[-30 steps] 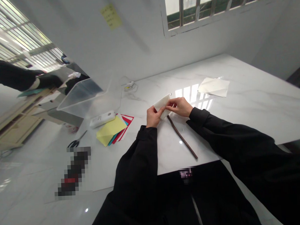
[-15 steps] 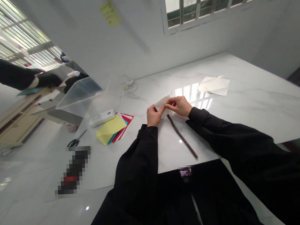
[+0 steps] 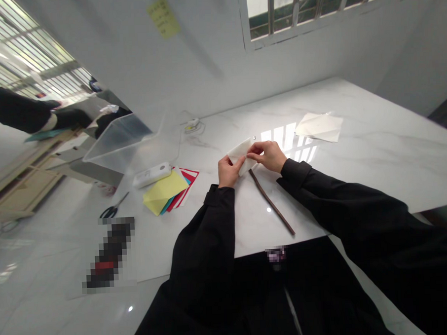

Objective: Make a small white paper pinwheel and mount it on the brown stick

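A piece of white paper (image 3: pixel 239 151) is held up a little above the marble-patterned table (image 3: pixel 360 176). My left hand (image 3: pixel 229 172) grips its lower left part, thumb on the near face. At the right edge of the sheet, my right hand (image 3: pixel 269 157) pinches it between thumb and fingertips. Just below the hands a thin brown stick (image 3: pixel 271 202), slightly bent, lies on the table and points toward my body. Its upper end reaches close to the paper. The fingers behind the sheet are hidden.
Coloured paper sheets (image 3: pixel 165 190) lie left, beside a white device (image 3: pixel 152 175) and black scissors (image 3: pixel 114 206). A clear plastic bin (image 3: pixel 115 147) stands behind them. White sheets (image 3: pixel 320 127) rest at the back right. Another person (image 3: pixel 17 107) is at the far left.
The white paper has tilted and shifted slightly left in my hands. My right fingertips have moved a little along its right edge. The stick has stayed put.
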Demonstrator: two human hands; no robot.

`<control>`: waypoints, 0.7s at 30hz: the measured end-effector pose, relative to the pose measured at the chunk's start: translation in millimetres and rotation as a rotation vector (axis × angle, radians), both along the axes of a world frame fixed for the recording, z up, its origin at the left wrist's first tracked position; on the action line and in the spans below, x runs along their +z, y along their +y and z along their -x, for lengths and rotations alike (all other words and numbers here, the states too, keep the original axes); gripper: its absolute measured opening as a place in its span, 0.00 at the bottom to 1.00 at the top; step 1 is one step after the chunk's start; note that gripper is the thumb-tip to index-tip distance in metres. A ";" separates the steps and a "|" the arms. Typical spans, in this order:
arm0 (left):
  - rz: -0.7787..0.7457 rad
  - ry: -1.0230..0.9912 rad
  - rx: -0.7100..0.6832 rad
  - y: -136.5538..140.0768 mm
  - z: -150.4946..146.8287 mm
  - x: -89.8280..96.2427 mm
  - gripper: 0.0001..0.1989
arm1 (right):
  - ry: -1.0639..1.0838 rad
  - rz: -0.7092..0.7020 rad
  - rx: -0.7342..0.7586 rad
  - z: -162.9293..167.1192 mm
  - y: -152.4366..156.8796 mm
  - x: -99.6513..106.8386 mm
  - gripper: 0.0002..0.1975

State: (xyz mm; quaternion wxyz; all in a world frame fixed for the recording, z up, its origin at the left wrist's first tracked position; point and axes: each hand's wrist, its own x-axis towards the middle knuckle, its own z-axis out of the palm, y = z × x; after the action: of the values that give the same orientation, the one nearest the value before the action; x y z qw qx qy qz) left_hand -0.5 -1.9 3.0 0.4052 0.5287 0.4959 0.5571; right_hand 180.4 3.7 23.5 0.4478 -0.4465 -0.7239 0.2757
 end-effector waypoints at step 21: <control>0.093 -0.279 -0.140 0.6 2.0 -2.9 0.29 | 0.167 0.008 0.172 -7.2 10.6 -12.5 0.13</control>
State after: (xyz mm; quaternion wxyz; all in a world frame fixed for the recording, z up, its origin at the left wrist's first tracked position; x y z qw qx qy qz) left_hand -2.5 -1.3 0.1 0.5322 0.4602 0.4218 0.5719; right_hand 187.6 14.4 11.0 0.4795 -0.3601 -0.7188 0.3519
